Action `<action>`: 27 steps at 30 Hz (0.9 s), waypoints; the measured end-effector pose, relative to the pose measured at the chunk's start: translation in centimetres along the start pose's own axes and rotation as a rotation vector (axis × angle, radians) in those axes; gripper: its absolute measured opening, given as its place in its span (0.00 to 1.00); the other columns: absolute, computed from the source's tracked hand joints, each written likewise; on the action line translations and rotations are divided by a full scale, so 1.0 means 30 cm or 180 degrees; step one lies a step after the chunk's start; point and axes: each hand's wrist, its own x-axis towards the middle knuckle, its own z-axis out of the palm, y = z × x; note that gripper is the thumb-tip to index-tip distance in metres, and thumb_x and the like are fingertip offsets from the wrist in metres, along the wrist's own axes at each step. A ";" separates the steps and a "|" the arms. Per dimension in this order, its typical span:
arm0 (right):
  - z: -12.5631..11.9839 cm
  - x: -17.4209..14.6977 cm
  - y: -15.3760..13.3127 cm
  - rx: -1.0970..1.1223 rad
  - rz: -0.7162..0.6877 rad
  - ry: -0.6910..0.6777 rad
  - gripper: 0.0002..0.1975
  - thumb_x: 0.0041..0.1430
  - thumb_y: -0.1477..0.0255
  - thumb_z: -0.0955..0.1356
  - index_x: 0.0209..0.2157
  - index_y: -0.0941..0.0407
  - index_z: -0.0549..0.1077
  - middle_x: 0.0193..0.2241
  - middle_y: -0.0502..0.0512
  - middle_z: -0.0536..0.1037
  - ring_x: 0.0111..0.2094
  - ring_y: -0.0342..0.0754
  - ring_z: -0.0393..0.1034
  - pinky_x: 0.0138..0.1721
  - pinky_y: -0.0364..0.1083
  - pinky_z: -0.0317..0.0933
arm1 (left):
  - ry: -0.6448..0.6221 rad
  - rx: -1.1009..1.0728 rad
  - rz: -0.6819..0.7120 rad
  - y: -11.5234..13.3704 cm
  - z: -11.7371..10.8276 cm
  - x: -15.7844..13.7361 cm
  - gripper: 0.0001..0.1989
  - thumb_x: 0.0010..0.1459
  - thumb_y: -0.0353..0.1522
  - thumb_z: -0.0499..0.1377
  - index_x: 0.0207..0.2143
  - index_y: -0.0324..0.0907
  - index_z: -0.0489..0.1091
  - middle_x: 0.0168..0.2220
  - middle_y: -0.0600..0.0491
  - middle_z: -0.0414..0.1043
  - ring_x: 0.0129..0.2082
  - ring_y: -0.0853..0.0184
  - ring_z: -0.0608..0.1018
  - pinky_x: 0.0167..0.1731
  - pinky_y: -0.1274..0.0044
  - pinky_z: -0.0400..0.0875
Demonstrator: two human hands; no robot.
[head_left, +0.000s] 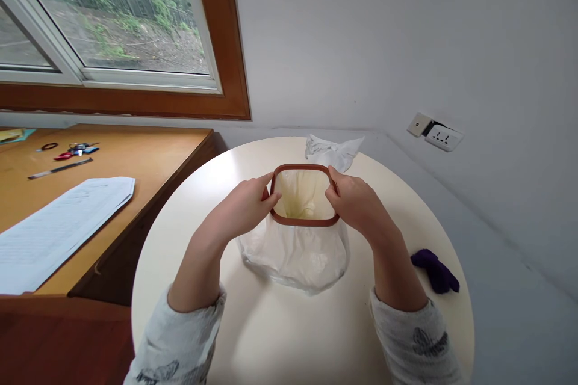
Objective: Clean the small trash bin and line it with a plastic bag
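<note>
Both hands grip a brown rounded-square rim [304,222] above the round table, one at each side. My left hand [248,204] is closed on its left edge, thumb at the inner side. On the opposite edge my right hand [354,198] is closed the same way, with the thumb near the opening. A thin white plastic bag [298,255] hangs below the rim and spreads out towards the tabletop. Creased, yellowish plastic shows inside the opening; whether a bin stands under the bag, I cannot tell. Behind the rim lies a crumpled white plastic bag [334,152].
The round cream table [180,246] stands against the wall. Dark purple cloth [436,271] lies at its right edge. A wooden desk [149,156] on the left carries papers [67,228], a pen [60,168] and keys [79,149]. A wall socket [444,137] is at right.
</note>
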 end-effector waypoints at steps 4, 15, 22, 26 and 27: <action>0.005 0.004 -0.001 0.0015 0.0024 -0.0016 0.19 0.56 0.76 0.55 0.48 0.60 0.65 0.24 0.54 0.68 0.25 0.45 0.58 0.25 0.42 0.45 | -0.0012 -0.0005 0.0014 -0.003 0.003 0.000 0.10 0.56 0.40 0.47 0.30 0.44 0.61 0.21 0.56 0.62 0.19 0.70 0.64 0.18 0.79 0.55; 0.015 0.010 0.010 0.0133 0.0050 -0.0142 0.19 0.56 0.74 0.54 0.47 0.59 0.66 0.25 0.54 0.69 0.26 0.45 0.59 0.25 0.42 0.46 | -0.0057 0.0055 -0.0027 -0.002 0.010 0.005 0.10 0.57 0.38 0.46 0.29 0.44 0.60 0.21 0.56 0.59 0.19 0.71 0.60 0.16 0.79 0.53; 0.016 0.012 0.009 0.0059 0.0063 -0.0173 0.19 0.57 0.74 0.54 0.48 0.58 0.65 0.26 0.55 0.71 0.25 0.46 0.61 0.25 0.43 0.46 | -0.0031 0.0145 -0.0093 0.020 0.018 -0.005 0.08 0.57 0.36 0.45 0.31 0.44 0.60 0.23 0.54 0.64 0.20 0.68 0.66 0.17 0.78 0.55; 0.015 0.012 0.010 0.0008 0.0069 -0.0199 0.19 0.57 0.74 0.54 0.48 0.58 0.65 0.26 0.55 0.71 0.25 0.45 0.61 0.25 0.43 0.46 | -0.0007 0.0270 -0.0129 0.021 0.026 -0.007 0.07 0.57 0.34 0.44 0.32 0.44 0.59 0.22 0.54 0.64 0.20 0.68 0.66 0.17 0.77 0.55; 0.015 0.012 0.010 -0.0008 0.0064 -0.0204 0.19 0.57 0.74 0.54 0.49 0.58 0.65 0.26 0.55 0.71 0.25 0.45 0.61 0.25 0.43 0.46 | -0.0009 0.0298 -0.0140 0.022 0.028 -0.007 0.07 0.56 0.34 0.44 0.32 0.44 0.59 0.22 0.54 0.63 0.20 0.68 0.65 0.17 0.77 0.55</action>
